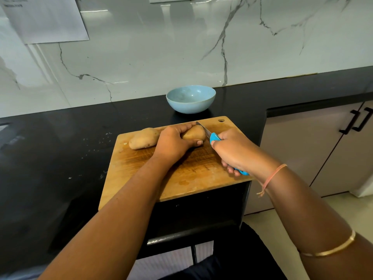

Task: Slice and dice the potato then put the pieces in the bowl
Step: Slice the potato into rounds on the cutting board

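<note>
Two brown potatoes lie on a wooden cutting board point(181, 178). My left hand point(173, 143) grips the right potato point(194, 133) from its left side, thumb in front and fingers over the back. A second potato point(143, 138) rests loose at the board's left, just behind that hand. My right hand point(234, 152) holds a knife by its blue handle point(214, 138); the knife blade point(203, 128) sits against the right end of the held potato. A light blue bowl point(190, 100), with nothing in it, stands on the black counter behind the board.
The board overhangs the front edge of the black counter point(60, 148), near its right end. A marble wall rises behind, with a paper sheet point(46, 19) taped at upper left. Grey cabinets with black handles point(357, 122) stand to the right, pale floor below.
</note>
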{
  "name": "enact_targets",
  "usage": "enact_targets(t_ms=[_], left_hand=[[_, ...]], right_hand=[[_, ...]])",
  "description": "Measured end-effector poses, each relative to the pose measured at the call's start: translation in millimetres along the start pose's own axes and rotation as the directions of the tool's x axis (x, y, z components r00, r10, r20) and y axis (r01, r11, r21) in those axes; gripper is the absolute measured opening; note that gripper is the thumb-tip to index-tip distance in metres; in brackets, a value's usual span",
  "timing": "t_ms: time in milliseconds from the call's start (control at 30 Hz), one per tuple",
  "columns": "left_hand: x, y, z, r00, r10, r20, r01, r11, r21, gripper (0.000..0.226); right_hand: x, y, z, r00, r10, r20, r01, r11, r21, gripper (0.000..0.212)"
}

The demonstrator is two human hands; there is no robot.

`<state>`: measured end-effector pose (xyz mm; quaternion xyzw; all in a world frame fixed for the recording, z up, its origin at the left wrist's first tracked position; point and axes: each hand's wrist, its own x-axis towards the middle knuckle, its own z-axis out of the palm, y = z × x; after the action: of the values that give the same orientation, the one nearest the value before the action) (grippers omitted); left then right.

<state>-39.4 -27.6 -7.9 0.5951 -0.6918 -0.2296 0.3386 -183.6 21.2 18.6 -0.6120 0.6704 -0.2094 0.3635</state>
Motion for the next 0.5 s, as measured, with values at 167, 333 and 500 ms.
enact_targets(t_ms=[167,333,500], left_hand=[[0,0,-1,1.0,-0.005,0.007,0.005,1.0,-0.021,0.063],[0,-1,-1,1.0,0.017,0.02,-0.017,1.0,-0.018,0.062],[-3,-2,0,0.998,0.055,-0.007,-0.055,0.998,-0.01,0.062]], right_hand=[[-8,1,-1,0.998,0.036,0.045,-0.036,0.999,-0.01,0.034],[-4,-7,-6,0.985,0.145,0.097,-0.15,0.988,0.043,0.021],[2,-15,0,0.992,0.117,0.048,-0.119,0.992,0.045,0.037]])
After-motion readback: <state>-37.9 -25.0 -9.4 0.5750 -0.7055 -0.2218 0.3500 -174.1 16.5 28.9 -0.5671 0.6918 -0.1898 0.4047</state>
